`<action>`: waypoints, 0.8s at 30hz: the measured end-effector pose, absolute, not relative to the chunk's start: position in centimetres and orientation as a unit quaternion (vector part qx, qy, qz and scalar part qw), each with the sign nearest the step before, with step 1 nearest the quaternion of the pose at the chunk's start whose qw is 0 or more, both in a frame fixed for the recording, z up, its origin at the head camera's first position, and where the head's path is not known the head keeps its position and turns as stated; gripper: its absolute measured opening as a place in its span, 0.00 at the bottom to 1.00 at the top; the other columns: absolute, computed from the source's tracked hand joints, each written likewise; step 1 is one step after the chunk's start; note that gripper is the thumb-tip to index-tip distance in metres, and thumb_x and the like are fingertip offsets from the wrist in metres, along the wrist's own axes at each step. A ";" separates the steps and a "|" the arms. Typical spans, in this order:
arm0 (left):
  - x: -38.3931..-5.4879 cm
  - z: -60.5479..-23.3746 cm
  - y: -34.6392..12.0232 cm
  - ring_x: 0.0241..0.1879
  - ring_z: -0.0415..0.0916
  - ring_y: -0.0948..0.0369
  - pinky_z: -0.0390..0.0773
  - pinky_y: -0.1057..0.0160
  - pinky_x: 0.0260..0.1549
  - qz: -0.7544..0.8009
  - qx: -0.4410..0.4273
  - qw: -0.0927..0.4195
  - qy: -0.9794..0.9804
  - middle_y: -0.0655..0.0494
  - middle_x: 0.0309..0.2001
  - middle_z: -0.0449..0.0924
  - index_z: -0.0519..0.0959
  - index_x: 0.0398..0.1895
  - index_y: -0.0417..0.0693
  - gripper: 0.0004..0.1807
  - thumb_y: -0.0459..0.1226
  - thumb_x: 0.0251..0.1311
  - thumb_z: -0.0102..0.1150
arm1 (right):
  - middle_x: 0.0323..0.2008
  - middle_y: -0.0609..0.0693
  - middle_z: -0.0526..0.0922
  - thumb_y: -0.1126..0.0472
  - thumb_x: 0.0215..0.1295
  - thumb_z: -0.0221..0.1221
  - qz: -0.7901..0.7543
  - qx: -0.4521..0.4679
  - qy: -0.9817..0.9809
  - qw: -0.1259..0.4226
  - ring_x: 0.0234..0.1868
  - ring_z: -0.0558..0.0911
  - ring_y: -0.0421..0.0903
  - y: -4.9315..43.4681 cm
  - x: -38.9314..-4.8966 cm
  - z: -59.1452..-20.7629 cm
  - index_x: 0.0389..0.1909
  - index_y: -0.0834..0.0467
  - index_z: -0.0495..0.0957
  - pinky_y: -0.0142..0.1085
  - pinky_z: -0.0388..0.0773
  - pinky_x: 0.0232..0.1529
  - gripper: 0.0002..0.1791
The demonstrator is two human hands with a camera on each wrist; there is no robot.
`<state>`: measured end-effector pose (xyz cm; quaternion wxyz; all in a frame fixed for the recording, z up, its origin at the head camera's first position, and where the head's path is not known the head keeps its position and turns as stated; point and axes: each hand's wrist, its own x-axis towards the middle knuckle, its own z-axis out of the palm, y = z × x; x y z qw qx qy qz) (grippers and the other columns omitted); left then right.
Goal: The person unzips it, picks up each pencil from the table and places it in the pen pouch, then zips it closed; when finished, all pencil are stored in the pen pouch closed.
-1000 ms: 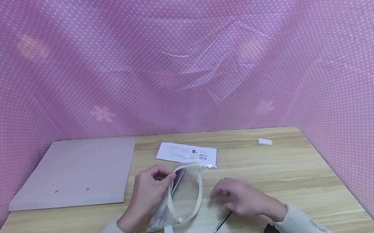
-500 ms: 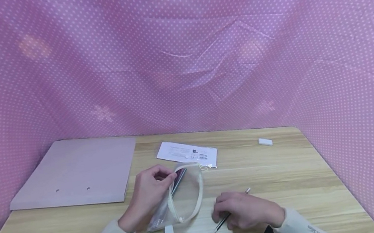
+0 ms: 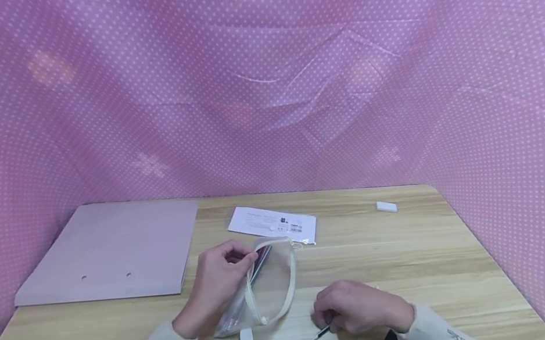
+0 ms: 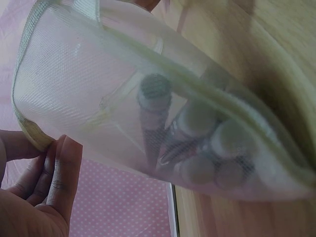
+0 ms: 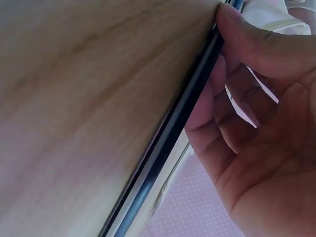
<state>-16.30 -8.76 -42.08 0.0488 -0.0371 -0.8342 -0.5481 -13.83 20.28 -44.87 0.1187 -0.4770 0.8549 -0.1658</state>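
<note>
In the head view my left hand (image 3: 222, 274) pinches the cream rim of a see-through mesh pencil pouch (image 3: 271, 287), whose mouth gapes toward the right. Dark sticks (image 3: 260, 263) lean inside it. Through the mesh, the left wrist view shows several round-ended pens (image 4: 197, 118) in the pouch (image 4: 64, 74). To the right, low over the table, my right hand (image 3: 353, 306) pinches a slim dark pencil (image 3: 321, 333) between thumb and fingers. Its tip points left, toward me. Close up, the right wrist view shows the pencil's long shaft (image 5: 168, 131) along the wood.
A pale pink folder (image 3: 115, 246) with two holes lies at the back left. Behind the pouch is a white printed packet (image 3: 270, 223) in clear plastic. A small white block (image 3: 386, 207) lies at the back right. Pink dotted cloth (image 3: 259, 78) surrounds the table (image 3: 396, 251).
My right hand has come down onto the pencil and taken hold of it; less of the tip end shows now. The left hand and pouch have stayed in place.
</note>
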 end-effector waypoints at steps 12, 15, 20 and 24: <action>-16.3 -42.0 -8.8 0.31 0.81 0.62 0.79 0.69 0.33 -0.550 -0.029 0.044 -0.833 0.59 0.30 0.87 0.86 0.30 0.54 0.03 0.40 0.58 0.72 | 0.33 0.35 0.85 0.67 0.57 0.68 -0.217 -0.418 0.874 0.117 0.34 0.78 0.25 20.2 -14.0 -44.1 0.36 0.47 0.83 0.21 0.78 0.40 0.12; -16.3 -42.1 -8.8 0.31 0.81 0.62 0.80 0.70 0.32 -0.549 -0.031 0.046 -0.834 0.58 0.30 0.87 0.86 0.30 0.54 0.03 0.39 0.57 0.72 | 0.34 0.39 0.87 0.66 0.60 0.67 -0.276 -0.376 0.877 0.115 0.35 0.81 0.27 20.2 -14.5 -43.5 0.39 0.49 0.83 0.24 0.80 0.40 0.10; -16.4 -42.1 -8.8 0.31 0.81 0.62 0.79 0.70 0.32 -0.550 -0.035 0.048 -0.833 0.57 0.30 0.87 0.86 0.30 0.53 0.03 0.37 0.57 0.72 | 0.41 0.58 0.89 0.67 0.63 0.65 -0.441 -0.298 0.841 0.098 0.40 0.85 0.37 20.4 -15.5 -42.6 0.49 0.61 0.83 0.31 0.85 0.46 0.14; -16.4 -42.1 -8.9 0.31 0.81 0.62 0.79 0.70 0.32 -0.551 -0.035 0.049 -0.833 0.57 0.30 0.87 0.86 0.30 0.53 0.03 0.38 0.57 0.72 | 0.43 0.66 0.86 0.68 0.64 0.63 -0.588 -0.214 0.776 0.081 0.40 0.87 0.40 20.4 -16.4 -42.2 0.53 0.73 0.77 0.35 0.87 0.45 0.18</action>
